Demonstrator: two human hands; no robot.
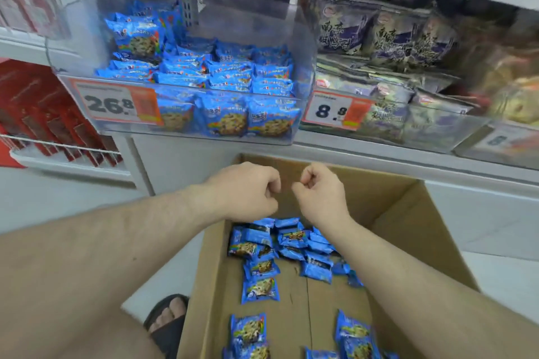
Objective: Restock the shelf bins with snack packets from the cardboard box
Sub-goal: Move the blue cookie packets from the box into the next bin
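An open cardboard box (388, 213) stands on the floor below the shelf, with several blue snack packets (261, 267) scattered on its bottom. Above it a clear shelf bin (96, 38) holds many of the same blue packets (221, 73), stacked in rows. My left hand (245, 191) and my right hand (319, 188) hover side by side over the box's far end, just below the bin. Both have their fingers curled in and I see nothing held in either.
A second clear bin (437, 137) to the right holds dark purple packets (388, 35). Price tags read 26.8 (110, 103) and 8.8 (331, 111). Red boxes (43, 114) fill a wire rack at left. A sandalled foot (169, 320) stands beside the box.
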